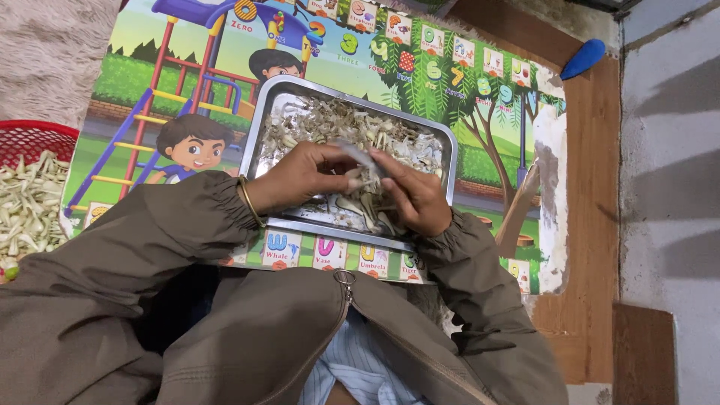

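- While the olive jacket sleeves (150, 247) are filling the near foreground, both hands are meeting over the near edge of the steel tray (264, 120).
- Left hand (300, 176) is curling, its fingertips pinching a small pale bud (352, 180) over the tray.
- Right hand (412, 199) is holding a thin grey blade-like piece (358, 156), closed around it; this looks like mid-trimming, and the next move is calling for a steady, careful cut.
- Trimmed pale scraps (352, 131) are heaping in the tray on a picture mat (465, 82).
- Farther left, more buds are sitting in a red basket (30, 135).
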